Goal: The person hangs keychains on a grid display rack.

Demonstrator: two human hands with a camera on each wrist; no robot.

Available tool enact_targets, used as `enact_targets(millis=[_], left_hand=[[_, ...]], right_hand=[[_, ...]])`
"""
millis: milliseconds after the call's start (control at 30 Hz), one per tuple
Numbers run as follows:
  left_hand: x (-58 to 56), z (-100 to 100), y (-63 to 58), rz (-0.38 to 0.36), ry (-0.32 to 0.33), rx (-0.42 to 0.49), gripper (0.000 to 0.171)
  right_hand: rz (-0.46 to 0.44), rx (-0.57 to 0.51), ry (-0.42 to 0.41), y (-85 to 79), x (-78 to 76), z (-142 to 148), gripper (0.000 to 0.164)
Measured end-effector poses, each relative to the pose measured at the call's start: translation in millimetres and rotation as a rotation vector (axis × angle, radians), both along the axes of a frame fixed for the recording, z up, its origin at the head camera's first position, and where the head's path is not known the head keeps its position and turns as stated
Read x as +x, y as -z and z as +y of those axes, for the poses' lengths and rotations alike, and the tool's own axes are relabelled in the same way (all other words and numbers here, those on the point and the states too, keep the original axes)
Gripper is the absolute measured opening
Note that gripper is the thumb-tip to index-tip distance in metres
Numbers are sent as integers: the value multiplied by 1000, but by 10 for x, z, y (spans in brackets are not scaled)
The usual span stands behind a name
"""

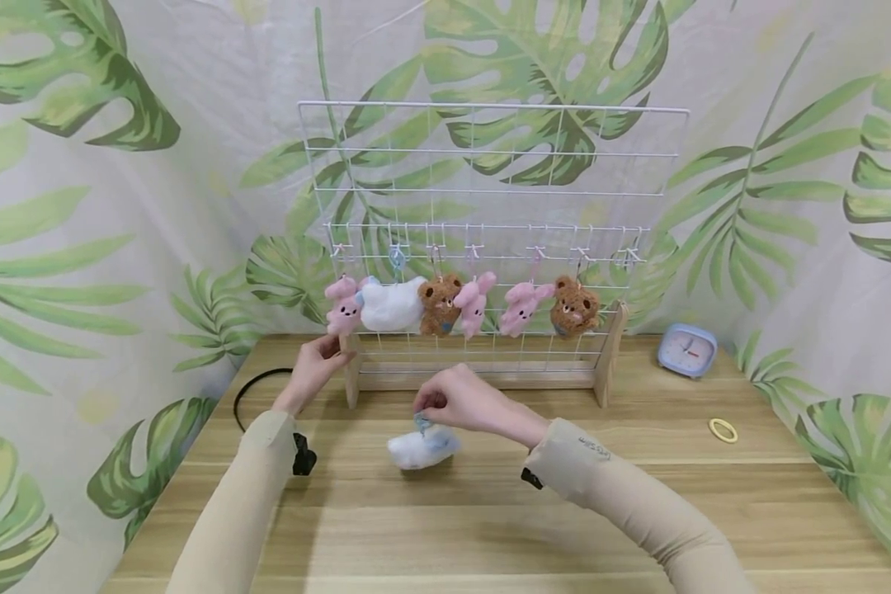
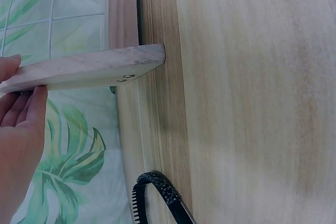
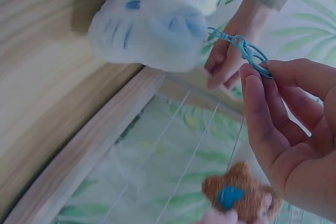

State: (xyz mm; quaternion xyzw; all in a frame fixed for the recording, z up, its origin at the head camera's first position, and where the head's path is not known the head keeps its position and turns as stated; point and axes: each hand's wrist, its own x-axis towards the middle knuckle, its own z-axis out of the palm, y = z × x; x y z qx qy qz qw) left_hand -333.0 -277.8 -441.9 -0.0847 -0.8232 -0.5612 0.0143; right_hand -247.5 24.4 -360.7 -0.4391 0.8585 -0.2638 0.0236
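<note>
My right hand (image 1: 468, 400) pinches the blue ring (image 3: 254, 59) of a white and light-blue plush keychain (image 1: 423, 448) between thumb and fingers. The plush hangs below the fingers, in front of the rack and close over the table; its blue markings show in the right wrist view. At the rack's left end, my left hand (image 1: 315, 371) grips the wooden leg (image 2: 94, 66), thumb on one face and fingers on the other. The white wire rack (image 1: 493, 107) stands behind both hands, with pink, white and brown plush keychains hanging in a row from its hooks.
On the wooden table (image 1: 638, 511), a blue clock (image 1: 686, 350) stands at the back right, with a yellow ring (image 1: 723, 430) lying in front of it. A black toothed hairband (image 2: 157, 182) lies beside the left hand. Leaf-patterned cloth (image 1: 193, 66) hangs behind the table.
</note>
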Motion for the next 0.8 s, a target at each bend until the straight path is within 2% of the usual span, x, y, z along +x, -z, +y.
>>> enact_targets(millis=[100,167,433,800], left_hand=[[-5,7,8,3,6,3,57],[-55,-15,84,17,10,9,58],[-48,-24,76,13,21,28,60],[-67,-36,102,22,22,3,62]], right_hand=[[24,6,35,-27,-29,154,10],[31,3,56,-54,-47,270,11],[73,-1,170,-256,-53,754,9],[134,2,370,-570,9,1460,8]])
